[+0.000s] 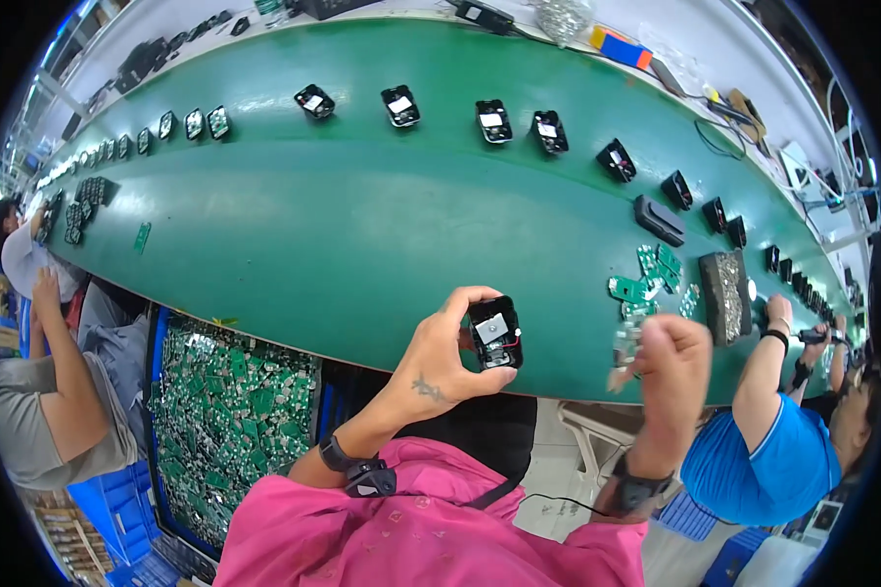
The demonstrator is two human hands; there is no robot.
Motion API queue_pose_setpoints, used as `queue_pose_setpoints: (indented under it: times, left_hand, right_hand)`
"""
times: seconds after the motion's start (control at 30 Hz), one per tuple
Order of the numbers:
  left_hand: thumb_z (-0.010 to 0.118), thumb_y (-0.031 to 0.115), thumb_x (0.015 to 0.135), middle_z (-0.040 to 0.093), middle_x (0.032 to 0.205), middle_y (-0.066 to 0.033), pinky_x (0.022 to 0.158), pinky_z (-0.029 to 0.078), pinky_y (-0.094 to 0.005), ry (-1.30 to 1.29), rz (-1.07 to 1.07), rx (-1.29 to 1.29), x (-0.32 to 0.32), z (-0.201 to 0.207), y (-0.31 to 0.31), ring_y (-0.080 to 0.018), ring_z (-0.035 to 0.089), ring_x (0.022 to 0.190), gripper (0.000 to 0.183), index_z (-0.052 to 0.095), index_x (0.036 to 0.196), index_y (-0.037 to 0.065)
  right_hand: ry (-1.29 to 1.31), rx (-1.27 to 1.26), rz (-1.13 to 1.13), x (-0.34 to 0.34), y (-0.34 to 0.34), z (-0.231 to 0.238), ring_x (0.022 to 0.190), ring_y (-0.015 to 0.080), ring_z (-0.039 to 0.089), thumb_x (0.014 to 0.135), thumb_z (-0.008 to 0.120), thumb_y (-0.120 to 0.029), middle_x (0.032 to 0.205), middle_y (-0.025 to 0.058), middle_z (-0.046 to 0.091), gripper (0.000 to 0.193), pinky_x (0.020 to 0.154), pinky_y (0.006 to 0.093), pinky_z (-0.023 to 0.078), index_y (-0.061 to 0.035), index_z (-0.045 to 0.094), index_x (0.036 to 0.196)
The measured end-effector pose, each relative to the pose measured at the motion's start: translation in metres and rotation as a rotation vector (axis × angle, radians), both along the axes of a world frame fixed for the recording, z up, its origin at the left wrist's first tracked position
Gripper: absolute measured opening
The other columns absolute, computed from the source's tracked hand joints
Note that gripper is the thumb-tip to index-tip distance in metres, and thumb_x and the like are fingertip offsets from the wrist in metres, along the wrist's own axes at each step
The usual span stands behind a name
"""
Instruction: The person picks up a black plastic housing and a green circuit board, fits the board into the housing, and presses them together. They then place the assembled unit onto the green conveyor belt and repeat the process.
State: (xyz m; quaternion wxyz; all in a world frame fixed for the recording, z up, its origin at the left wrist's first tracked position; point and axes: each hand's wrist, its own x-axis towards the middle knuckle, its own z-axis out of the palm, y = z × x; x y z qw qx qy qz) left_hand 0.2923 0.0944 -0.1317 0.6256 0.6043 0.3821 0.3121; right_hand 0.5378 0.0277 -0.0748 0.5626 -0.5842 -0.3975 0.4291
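Observation:
My left hand (439,357) is wrapped round a small black plastic housing (508,354), whose open side faces up near the table's front edge. Inside the housing are a pale square plate (492,330) and a bit of red wire. To the right, my right hand (673,357) is raised over the front edge with its fingers curled in. Motion smears it, and a pale, greenish blurred shape shows at its fingertips; I cannot make out what that is. Just beyond that hand lies a loose heap of green circuit boards (628,289).
Black housings (493,121) stand in a curved row along the green table (362,225). A dark block (723,298) and a grey-black case (660,220) lie at right. A blue-edged bin of boards (240,411) sits lower left. Co-workers flank me, one in a blue shirt (764,460).

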Motion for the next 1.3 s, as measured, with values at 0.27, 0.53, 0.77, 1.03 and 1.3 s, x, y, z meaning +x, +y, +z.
queue_pose_setpoints:
  times: [0.27,0.53,0.77,1.03,1.3]
  left_hand:
    - [0.084,0.014,0.069,0.063,0.114,-0.0154,0.088,0.053,-0.0352,0.045,0.008,0.218,-0.005,0.004,-0.007,-0.0255,0.066,0.100,0.071,0.049,0.131,0.002]
    - [0.084,0.014,0.069,0.063,0.113,-0.0155,0.088,0.053,-0.0363,0.083,0.017,0.267,-0.008,0.011,-0.011,-0.0270,0.066,0.099,0.071,0.050,0.130,0.003]
    - [0.084,0.014,0.069,0.064,0.112,-0.0152,0.088,0.053,-0.0356,0.067,0.021,0.261,-0.010,0.011,-0.012,-0.0266,0.065,0.101,0.070,0.050,0.130,0.003]
    - [0.081,0.007,0.077,0.051,0.130,-0.0093,0.098,0.053,-0.0357,-0.347,-0.130,-0.101,-0.006,0.009,-0.017,-0.0195,0.059,0.111,0.080,0.040,0.147,0.007]
    - [0.051,0.001,0.097,0.051,0.130,-0.0104,0.083,0.061,-0.0308,-0.214,-0.094,-0.252,-0.006,0.009,-0.027,-0.0167,0.059,0.109,0.058,0.031,0.152,0.005]
  right_hand:
    - [0.005,-0.109,0.196,-0.052,0.013,-0.004,0.050,0.0076,0.056,0.096,0.067,-0.012,0.067,0.0047,0.064,0.022,0.044,0.0222,0.043,0.0031,0.066,0.080]
    - [-0.023,-0.150,0.241,-0.053,0.004,-0.007,0.051,0.0064,0.056,0.096,0.069,-0.015,0.067,0.0037,0.064,0.023,0.045,0.0212,0.043,0.0027,0.067,0.082]
    - [-0.034,-0.146,0.191,-0.055,0.001,-0.008,0.053,0.0057,0.055,0.095,0.068,-0.015,0.067,0.0028,0.064,0.022,0.047,0.0203,0.042,0.0018,0.068,0.082]
    - [-0.346,0.009,0.128,-0.072,-0.008,-0.033,0.055,0.0041,0.053,0.095,0.070,-0.017,0.066,0.0003,0.061,0.025,0.049,0.0220,0.039,0.0016,0.064,0.080]
    - [-0.646,0.202,-0.119,-0.091,-0.019,-0.033,0.060,0.0116,0.056,0.088,0.073,-0.008,0.070,0.0065,0.062,0.013,0.054,0.0257,0.043,0.0031,0.066,0.086]
